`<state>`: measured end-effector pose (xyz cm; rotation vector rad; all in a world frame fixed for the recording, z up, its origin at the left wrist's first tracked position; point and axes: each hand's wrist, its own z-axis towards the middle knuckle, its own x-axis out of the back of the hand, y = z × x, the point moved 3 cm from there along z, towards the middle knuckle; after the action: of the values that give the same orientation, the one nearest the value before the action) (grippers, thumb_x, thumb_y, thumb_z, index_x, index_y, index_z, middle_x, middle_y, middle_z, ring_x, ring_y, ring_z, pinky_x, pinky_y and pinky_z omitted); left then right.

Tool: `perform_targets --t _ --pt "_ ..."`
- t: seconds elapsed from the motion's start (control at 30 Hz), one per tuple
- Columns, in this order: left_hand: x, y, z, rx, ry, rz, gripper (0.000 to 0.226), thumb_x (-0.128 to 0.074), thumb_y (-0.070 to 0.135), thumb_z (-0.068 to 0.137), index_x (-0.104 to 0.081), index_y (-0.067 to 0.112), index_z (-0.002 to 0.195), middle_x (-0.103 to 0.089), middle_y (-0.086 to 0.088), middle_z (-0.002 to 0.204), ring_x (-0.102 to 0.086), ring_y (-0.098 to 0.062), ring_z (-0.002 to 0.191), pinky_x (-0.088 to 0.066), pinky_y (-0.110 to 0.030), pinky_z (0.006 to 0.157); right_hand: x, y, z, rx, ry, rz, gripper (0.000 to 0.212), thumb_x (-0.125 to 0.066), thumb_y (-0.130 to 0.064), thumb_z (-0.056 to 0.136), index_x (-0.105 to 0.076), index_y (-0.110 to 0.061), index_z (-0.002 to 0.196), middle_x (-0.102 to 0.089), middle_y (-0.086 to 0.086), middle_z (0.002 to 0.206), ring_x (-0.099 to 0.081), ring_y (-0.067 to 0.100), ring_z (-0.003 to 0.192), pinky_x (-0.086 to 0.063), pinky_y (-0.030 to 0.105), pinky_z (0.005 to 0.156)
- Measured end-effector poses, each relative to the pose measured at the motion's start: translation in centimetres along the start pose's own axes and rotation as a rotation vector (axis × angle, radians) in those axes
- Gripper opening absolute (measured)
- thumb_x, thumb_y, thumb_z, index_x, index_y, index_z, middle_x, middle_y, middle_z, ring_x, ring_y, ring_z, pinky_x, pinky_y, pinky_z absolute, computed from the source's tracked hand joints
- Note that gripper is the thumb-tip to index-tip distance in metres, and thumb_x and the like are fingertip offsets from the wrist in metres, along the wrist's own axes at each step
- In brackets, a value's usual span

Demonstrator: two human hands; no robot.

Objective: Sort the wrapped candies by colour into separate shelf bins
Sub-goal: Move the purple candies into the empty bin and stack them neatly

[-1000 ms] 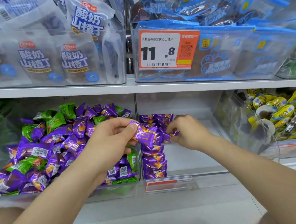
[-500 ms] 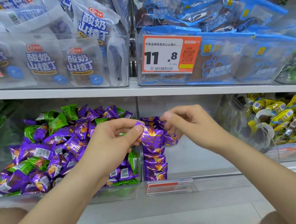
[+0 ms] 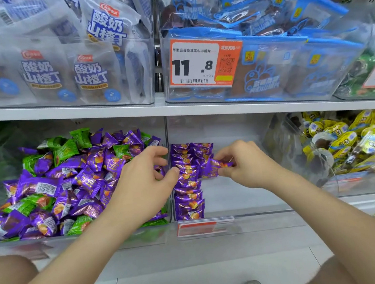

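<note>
A clear bin on the lower shelf holds a heap of mixed purple candies and green candies. The clear middle bin has neat rows of purple candies along its left wall. My right hand pinches one purple candy just above those rows. My left hand hovers at the right end of the mixed heap, by the wall between the two bins, fingers loosely curled and holding nothing.
A bin of yellow wrapped sweets stands to the right. The upper shelf carries clear bins of white snack bags and blue snack bags, with an orange price tag. Shoes and grey floor show below.
The purple candy passed from my left hand to my right hand. My right hand now holds it over the middle bin's rows, and my left hand has drawn back empty.
</note>
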<state>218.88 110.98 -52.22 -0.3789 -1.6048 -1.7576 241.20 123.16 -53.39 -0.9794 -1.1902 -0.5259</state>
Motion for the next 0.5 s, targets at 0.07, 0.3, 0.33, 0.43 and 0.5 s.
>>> perform_targets --t 0.07,0.3,0.33,0.43,0.5 --pt "-0.1 0.0 0.0 0.006 -0.005 -0.009 0.047 -0.071 0.037 0.093 -0.059 0.027 0.138 -0.065 0.018 0.111 -0.066 0.003 0.076 -0.047 -0.015 0.074 -1.1 0.5 0.6 0.031 -0.028 -0.090 0.016 -0.084 -0.019 0.084 -0.081 -0.022 0.100 -0.076 0.000 0.087 -0.065 0.020 0.079 -0.048 0.030 0.073" --pt "0.2 -0.1 0.2 0.003 -0.015 -0.037 0.048 -0.073 0.037 0.091 -0.062 0.028 0.137 -0.063 0.024 0.106 -0.068 0.002 0.072 -0.048 -0.015 0.073 -4.4 1.0 2.7 0.042 -0.051 -0.165 0.024 -0.088 -0.030 0.081 -0.078 -0.026 0.102 -0.074 -0.003 0.097 -0.067 0.021 0.090 -0.057 0.036 0.079" --pt "0.2 -0.2 0.2 0.001 -0.016 -0.038 0.048 -0.073 0.037 0.091 -0.061 0.028 0.137 -0.063 0.024 0.106 -0.068 0.003 0.072 -0.048 -0.015 0.074 -4.7 1.0 2.9 0.040 -0.049 -0.184 0.025 -0.087 -0.032 0.081 -0.077 -0.027 0.103 -0.074 -0.003 0.098 -0.068 0.022 0.090 -0.059 0.039 0.079" --pt "0.2 -0.2 0.2 -0.003 -0.016 -0.040 0.048 -0.073 0.038 0.091 -0.061 0.029 0.137 -0.064 0.024 0.108 -0.069 0.003 0.072 -0.048 -0.016 0.075 -4.9 1.1 3.2 0.034 -0.016 -0.213 0.020 -0.083 -0.035 0.082 -0.077 -0.028 0.100 -0.073 -0.002 0.094 -0.068 0.026 0.088 -0.060 0.043 0.076" --pt "0.2 -0.2 0.2 -0.009 -0.017 -0.040 0.048 -0.073 0.038 0.091 -0.061 0.029 0.137 -0.064 0.022 0.108 -0.070 0.003 0.071 -0.049 -0.018 0.077 -5.0 1.0 3.4 0.031 -0.005 -0.223 0.016 -0.080 -0.034 0.083 -0.077 -0.026 0.097 -0.072 -0.001 0.090 -0.066 0.026 0.084 -0.060 0.043 0.074"
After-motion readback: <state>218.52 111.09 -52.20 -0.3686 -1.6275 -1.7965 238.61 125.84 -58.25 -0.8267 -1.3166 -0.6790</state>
